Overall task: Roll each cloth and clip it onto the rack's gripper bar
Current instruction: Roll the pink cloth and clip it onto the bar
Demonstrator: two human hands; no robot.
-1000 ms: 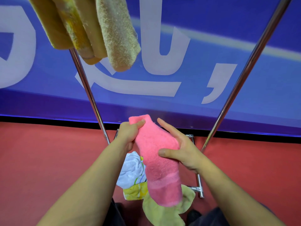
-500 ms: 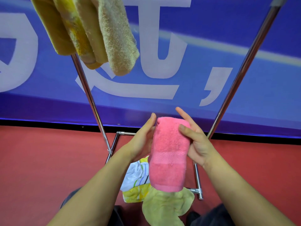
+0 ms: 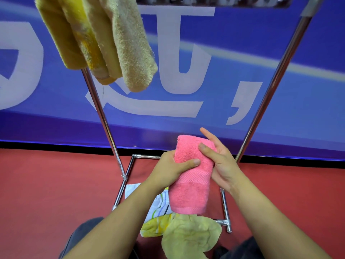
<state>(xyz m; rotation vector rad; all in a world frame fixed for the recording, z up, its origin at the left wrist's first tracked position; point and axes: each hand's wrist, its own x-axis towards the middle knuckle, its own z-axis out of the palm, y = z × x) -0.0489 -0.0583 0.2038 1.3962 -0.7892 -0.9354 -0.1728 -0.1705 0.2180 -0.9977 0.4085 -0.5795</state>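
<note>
A pink towel (image 3: 190, 186), rolled into a thick upright tube, is between both hands in front of the rack. My left hand (image 3: 171, 170) grips its upper part, thumb curled across the front. My right hand (image 3: 219, 162) presses against its right side with the thumb on the roll and the fingers mostly straight behind it. The rack's gripper bar (image 3: 214, 0) runs along the top edge. Several rolled yellow and tan cloths (image 3: 104, 40) hang from it at upper left.
Two slanted chrome rack legs (image 3: 104, 120) (image 3: 268, 90) frame the hands, joined to a chrome base frame (image 3: 225, 208) on the red floor. A white striped cloth (image 3: 158, 204) and a pale yellow cloth (image 3: 188, 236) lie on the floor below. A blue banner stands behind.
The left hand's thumb has wrapped across the front of the pink roll, closing its hold. The roll has tightened and sits slightly tilted, and the right hand stays against its side.
</note>
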